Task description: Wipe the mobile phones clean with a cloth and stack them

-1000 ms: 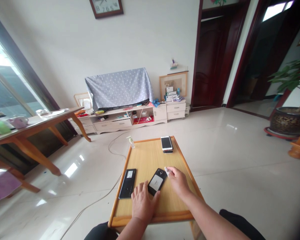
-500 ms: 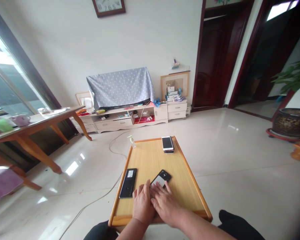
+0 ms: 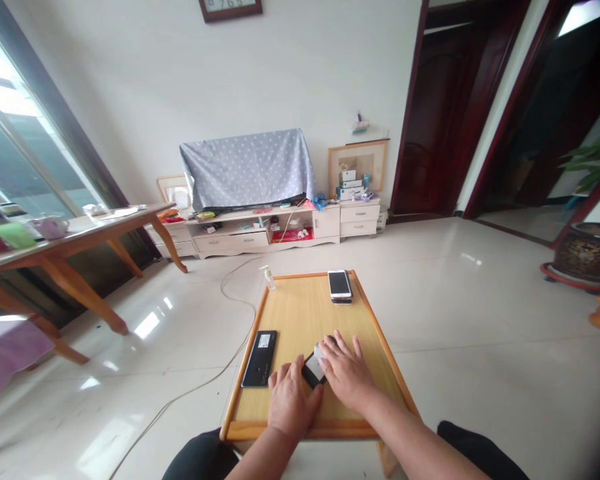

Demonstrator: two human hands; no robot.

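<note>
A black phone (image 3: 312, 371) lies at an angle near the front of a small wooden table, with a pale patch on its upward face. My right hand (image 3: 349, 375) spreads over the phone's far end, fingers stretched and apart. Under its fingertips is a whitish piece (image 3: 319, 349) whose kind I cannot make out. My left hand (image 3: 291, 399) rests at the phone's near left end, index finger and thumb apart beside its edges; contact is unclear. Left of it, a second black phone (image 3: 260, 359) with a white label lies along the table's edge.
The wooden table (image 3: 300, 313) has a raised rim. At its far right a white phone (image 3: 339, 285) tops a small stack; a pump bottle (image 3: 268, 277) stands at the far left corner. A cable (image 3: 200, 385) runs across the floor. Beyond stands a low cabinet (image 3: 235, 243).
My right hand has moved forward and right over the phone's far end, away from my left hand. The left thumb now shows, spread toward the phone. The view has shifted slightly.
</note>
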